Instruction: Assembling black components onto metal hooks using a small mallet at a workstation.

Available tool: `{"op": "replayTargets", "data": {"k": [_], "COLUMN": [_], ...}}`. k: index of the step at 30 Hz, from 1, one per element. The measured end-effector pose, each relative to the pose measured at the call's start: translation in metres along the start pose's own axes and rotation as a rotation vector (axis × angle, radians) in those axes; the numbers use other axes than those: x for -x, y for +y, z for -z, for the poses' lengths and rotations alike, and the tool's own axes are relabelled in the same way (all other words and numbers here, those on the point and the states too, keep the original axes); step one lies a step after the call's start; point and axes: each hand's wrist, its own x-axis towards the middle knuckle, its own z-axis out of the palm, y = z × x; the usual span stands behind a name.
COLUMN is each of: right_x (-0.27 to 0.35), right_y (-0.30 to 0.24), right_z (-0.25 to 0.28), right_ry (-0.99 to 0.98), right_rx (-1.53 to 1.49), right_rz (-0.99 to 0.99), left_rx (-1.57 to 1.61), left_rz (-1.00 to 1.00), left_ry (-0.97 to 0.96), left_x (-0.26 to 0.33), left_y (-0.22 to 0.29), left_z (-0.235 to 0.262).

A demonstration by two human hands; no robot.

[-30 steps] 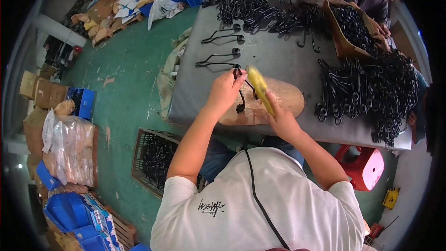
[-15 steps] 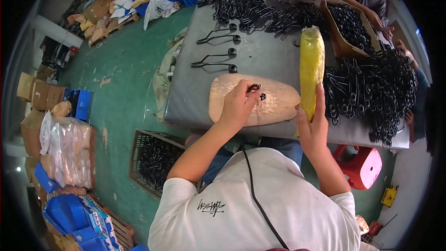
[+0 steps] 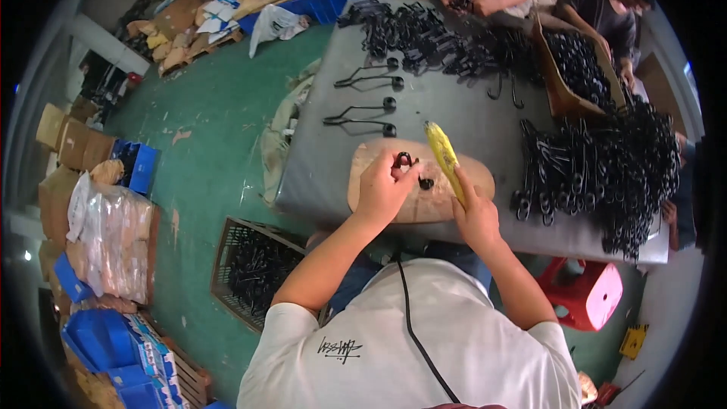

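Note:
A rounded wooden board (image 3: 477, 173) lies at the table's near edge. Over its left half, my left hand (image 3: 382, 189) is closed, pinching a curved black metal piece (image 3: 404, 159). Beside those fingers a small black ring-like end (image 3: 426, 183) shows on the board; I cannot tell whether it belongs to the same piece. My right hand (image 3: 477, 218) grips the lower end of a yellow-wrapped bar (image 3: 441, 150), which slants up and left above the board. Beyond the board, on the left, lie bent black metal rods with round ends (image 3: 360, 121).
Heaps of black metal parts (image 3: 560, 170) cover the table's right side and far edge (image 3: 432, 42). A cardboard box (image 3: 564, 98) of black pieces stands at the far right. Two people work across the table. Below are a crate (image 3: 261, 269) and a red stool (image 3: 598, 299).
The yellow-wrapped bar has come down from a raised upright pose to a leftward slant over the board, my right hand moving left with it. My left hand stays over the board.

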Motion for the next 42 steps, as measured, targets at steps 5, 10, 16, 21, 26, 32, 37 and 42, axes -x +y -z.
{"op": "replayTargets", "data": {"k": [5,10,16,21,26,32,37,42], "right_x": [0.007,0.039,0.052,0.044,0.010,0.007,0.010,0.051], "right_y": [0.024,0.050,0.088,0.112,0.135,0.213,0.197,0.260], "right_z": [0.001,0.021,0.060,0.113,0.155,0.196,0.176,0.132], "right_ry": [0.146,0.334,0.569,0.765,0.876,0.810,0.954,1.214], "right_rx": [0.354,0.379,0.260,0.412,0.639,0.656,0.377,-0.371], "right_rz": [0.138,0.084,-0.018,-0.100,-0.228,-0.478,-0.320,-0.692], "left_rx": [0.617,0.642,-0.379,-0.081,0.061,-0.274,-0.145,-0.136], "left_rz": [0.242,0.283,0.230,0.292,0.281,0.186,0.007,-0.363], "left_ry": [0.224,0.265,0.377,0.065,-0.075,-0.044,0.013,-0.102], "left_x": [-0.052,-0.118,-0.091,-0.083,-0.098,-0.079,-0.057,-0.025], "left_y": [-0.046,-0.106,-0.177,-0.167,-0.172,-0.152,-0.098,-0.052], "left_z": [0.012,0.004,-0.005,-0.041,-0.034,-0.025,-0.029,-0.058]}}
